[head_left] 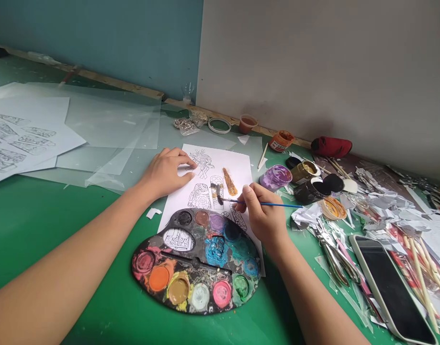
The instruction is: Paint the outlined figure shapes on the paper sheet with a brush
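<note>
Green covers the worktable (43,225) where I sit, with a teal and grey wall behind it. At the middle lies the printed sheet (220,165) of line drawings, my landmark for all else. My left hand (165,172) rests on the sheet's left edge, fingers curled loosely and pressing the paper flat, holding nothing. My right hand (265,215) sits at the sheet's right edge, closed around a thin blue paintbrush (273,204), whose dark tip touches a drawing just beside an ochre streak (230,182). Overlapping the sheet's near edge is the oval palette (196,261), its wells caked with colour. Right of the sheet stand open paint jars (276,176); farther right lies a phone (392,282) among paper scraps.
</note>
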